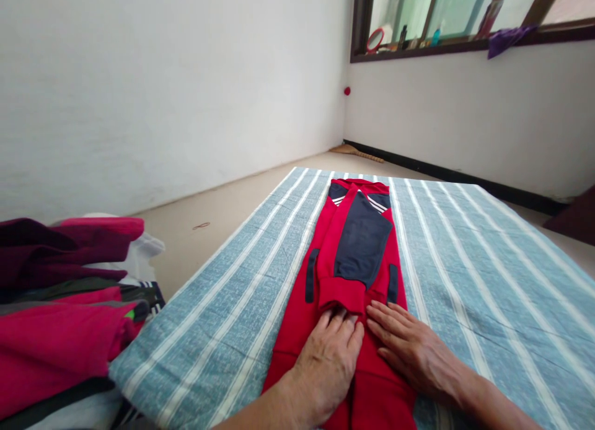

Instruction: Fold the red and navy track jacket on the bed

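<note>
A red track jacket (pixel 360 250) with navy panels and white stripes lies lengthwise in front of me, folded narrow. One sleeve lies along its middle, its red ribbed cuff (pixel 341 293) toward me. My left hand (pixel 330 349) rests back up on the jacket at this cuff. Its fingers reach forward, and their tips are partly hidden under the cuff's edge; the thumb is hard to make out. To the right, my right hand (pixel 411 346) lies flat on the red fabric with fingers outstretched, just below a dark pocket strip (pixel 393 284).
The jacket lies on a blue and white striped sheet (pixel 251 281). Stacked clothes (pixel 60 331) in pink, maroon and dark colours stand at the left. Beyond are a pale floor (pixel 195 244), white walls and a window sill with a round mirror (pixel 375 40) and a purple cloth (pixel 509 39).
</note>
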The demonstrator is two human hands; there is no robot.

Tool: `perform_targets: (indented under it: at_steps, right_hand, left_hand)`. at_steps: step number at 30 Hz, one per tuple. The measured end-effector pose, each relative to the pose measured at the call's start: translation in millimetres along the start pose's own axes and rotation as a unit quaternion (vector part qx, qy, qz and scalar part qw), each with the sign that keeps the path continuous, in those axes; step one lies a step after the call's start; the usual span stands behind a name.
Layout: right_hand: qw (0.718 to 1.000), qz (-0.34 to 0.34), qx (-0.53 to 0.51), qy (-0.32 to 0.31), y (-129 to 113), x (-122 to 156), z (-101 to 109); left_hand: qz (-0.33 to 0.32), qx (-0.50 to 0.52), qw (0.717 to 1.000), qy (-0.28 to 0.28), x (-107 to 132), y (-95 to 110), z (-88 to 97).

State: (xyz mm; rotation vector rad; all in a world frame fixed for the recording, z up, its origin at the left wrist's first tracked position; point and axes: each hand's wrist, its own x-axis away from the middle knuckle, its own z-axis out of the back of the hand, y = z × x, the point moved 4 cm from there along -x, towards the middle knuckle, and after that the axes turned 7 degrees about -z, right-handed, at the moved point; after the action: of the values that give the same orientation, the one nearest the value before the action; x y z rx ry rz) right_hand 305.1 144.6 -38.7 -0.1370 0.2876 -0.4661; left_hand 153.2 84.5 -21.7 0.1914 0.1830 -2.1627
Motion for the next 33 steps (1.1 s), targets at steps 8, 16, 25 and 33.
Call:
perform_targets:
  at_steps: [8,16,25,33]
  right_hand:
    - [1.0,-0.017,0.002,0.001,-0.3,4.2,-3.0]
    - [1.0,-0.014,-0.002,0.014,0.0,4.2,-3.8]
    - [0.999,-0.016,-0.022,0.035,-0.7,3.5,-0.8]
    - [0.999,-0.014,-0.021,0.043,0.0,2.4,-1.4]
  left_hand:
    - [0.013,0.015,1.0,0.016,5.3,0.2,3.3]
    - [-0.025,0.081,0.993,0.078,18.0,1.4,32.4]
    - [0.038,0.073,0.981,0.177,-6.3,-34.5,64.1]
    - [0.024,0.079,0.997,-0.012,-11.1,-35.8,25.4]
